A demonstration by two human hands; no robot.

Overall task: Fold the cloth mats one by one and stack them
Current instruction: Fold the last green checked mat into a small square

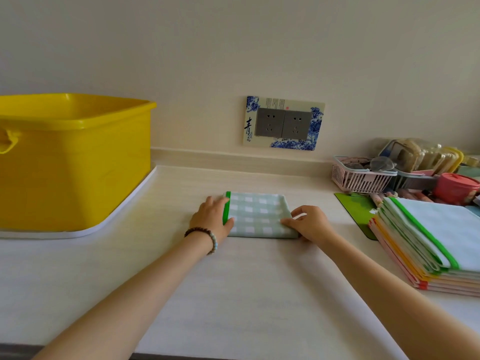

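Note:
A folded green-and-white checked cloth mat (257,214) with a bright green border lies on the pale counter, in the middle of the view. My left hand (211,216) grips its left bordered edge, thumb on top near the front corner. My right hand (310,223) holds the mat's right front corner, fingers curled over the fold. A stack of mats (431,245) with green, yellow and pink borders sits at the right, apart from both hands.
A large yellow plastic tub (75,162) on a white tray stands at the left. A pink basket (361,178), a pink pot (455,188) and food containers crowd the back right. A green mat (357,206) lies under the stack. A wall socket (283,123) is behind.

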